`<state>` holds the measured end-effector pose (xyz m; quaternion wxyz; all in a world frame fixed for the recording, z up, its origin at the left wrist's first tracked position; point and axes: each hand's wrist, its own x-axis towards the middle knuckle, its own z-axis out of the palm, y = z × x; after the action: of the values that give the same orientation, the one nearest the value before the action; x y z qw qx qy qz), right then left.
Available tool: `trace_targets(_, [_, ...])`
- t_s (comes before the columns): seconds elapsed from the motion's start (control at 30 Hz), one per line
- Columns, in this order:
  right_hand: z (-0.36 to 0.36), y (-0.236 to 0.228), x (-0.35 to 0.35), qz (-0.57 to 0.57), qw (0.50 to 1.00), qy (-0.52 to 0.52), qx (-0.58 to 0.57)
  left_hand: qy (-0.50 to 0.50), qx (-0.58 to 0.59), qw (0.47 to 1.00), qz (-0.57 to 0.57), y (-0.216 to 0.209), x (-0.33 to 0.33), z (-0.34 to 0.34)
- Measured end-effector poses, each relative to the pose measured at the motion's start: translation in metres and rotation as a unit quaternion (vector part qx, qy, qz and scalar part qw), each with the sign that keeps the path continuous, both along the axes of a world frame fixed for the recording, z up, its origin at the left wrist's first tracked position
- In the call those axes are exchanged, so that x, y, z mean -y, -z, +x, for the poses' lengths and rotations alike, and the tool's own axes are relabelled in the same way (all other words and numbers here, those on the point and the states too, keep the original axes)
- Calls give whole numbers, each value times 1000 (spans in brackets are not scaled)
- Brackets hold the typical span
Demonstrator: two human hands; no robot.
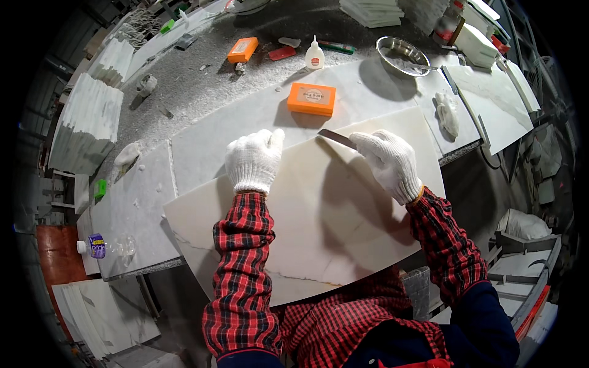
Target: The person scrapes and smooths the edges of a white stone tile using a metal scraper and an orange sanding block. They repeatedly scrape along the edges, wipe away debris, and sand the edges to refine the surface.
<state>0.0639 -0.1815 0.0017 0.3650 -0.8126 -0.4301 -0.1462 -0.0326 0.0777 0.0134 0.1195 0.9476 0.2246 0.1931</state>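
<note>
A pale marble slab with faint veins lies in front of me, its near edge close to my body. My right hand, in a white knit glove, grips a thin flat metal blade. The blade points left, over the slab's far edge. My left hand, gloved the same way, is closed in a fist at the slab's far left edge; whatever its fingers hold is hidden. Just beyond the slab, between my hands, sits an orange box.
Farther back are a white squeeze bottle, another orange box and a steel bowl. A plastic bottle lies at left. Stacked white tiles stand at far left. A crumpled glove rests at right.
</note>
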Motion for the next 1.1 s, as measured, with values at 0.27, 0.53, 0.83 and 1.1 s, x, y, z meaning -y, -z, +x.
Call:
trace_targets(0.27, [-4, -6, 22, 13, 989, 12, -147, -2, -14, 1000, -1, 2, -2, 1])
trace_targets(0.53, [-6, -16, 23, -109, 990, 14, -88, 2, -22, 1000, 3, 3, -3, 2])
trace_targets(0.83, [18, -20, 8, -101, 990, -92, 28, 1, -8, 1000, -2, 1, 0, 1])
trace_targets(1.1, [38, -20, 0, -291, 953, -44, 77, 3, -10, 1000, -16, 6, -6, 1])
